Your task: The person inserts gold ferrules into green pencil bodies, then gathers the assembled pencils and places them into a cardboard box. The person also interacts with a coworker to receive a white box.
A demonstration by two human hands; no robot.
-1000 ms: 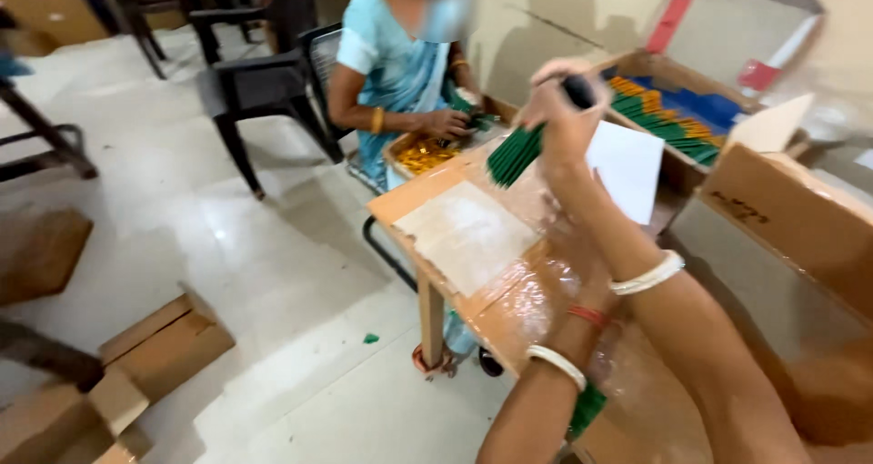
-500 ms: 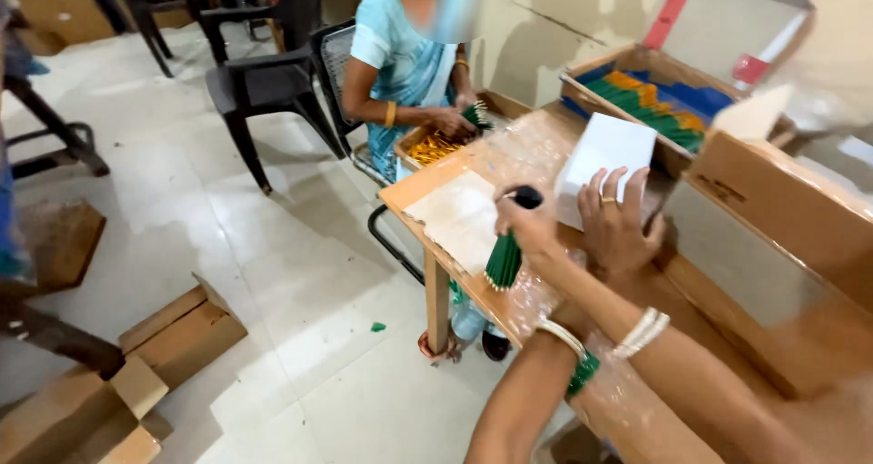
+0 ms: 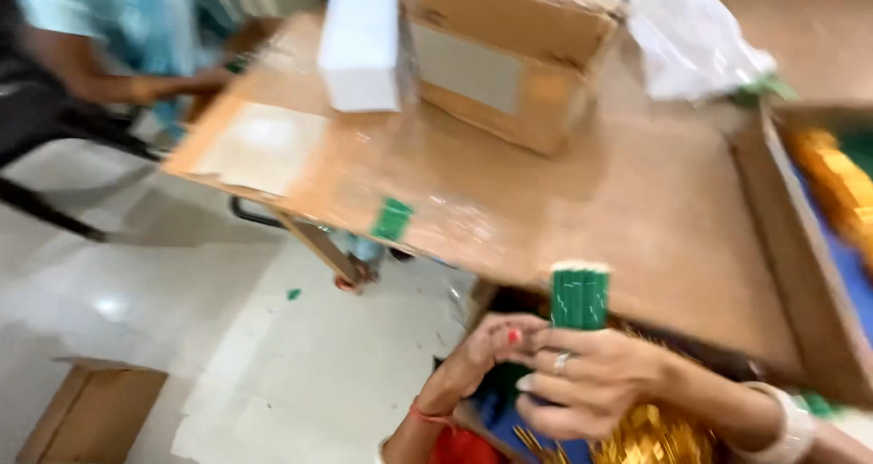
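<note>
Reading from left to right along the lower edge of the frame: left hand (image 3: 482, 350), fingers curled beside the bundle's base, grip unclear; green stick bundle (image 3: 579, 297), long axis upright, rising just before the table (image 3: 637, 200) edge; right hand (image 3: 596, 382), fingers closed around the bundle's lower end, nearer and bearing it.

White box (image 3: 361, 47) beside brown carton (image 3: 496, 59) on table (image 3: 637, 209) — another carton (image 3: 91, 414) on floor.
</note>
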